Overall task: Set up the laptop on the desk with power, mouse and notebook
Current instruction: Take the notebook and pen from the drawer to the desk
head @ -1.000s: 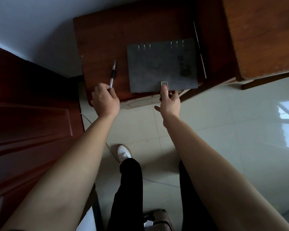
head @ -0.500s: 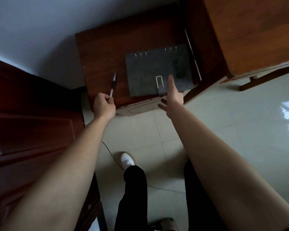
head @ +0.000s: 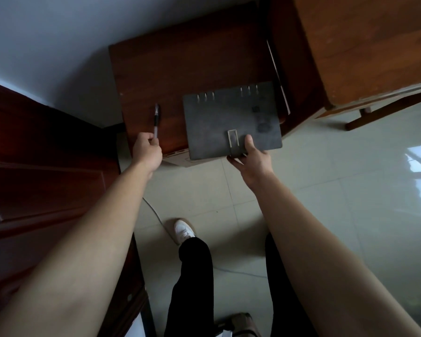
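On the dark wooden tabletop, the flat grey ring-bound notebook overhangs the near edge, right hand fingers clamped there; left hand pinches a slim pen beside it.

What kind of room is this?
Probably a room in a home, maybe a bedroom or study. There is a small wooden table against a plain wall, a dark wooden door beside it, and a shiny tiled floor. A notebook and pen are being picked up.
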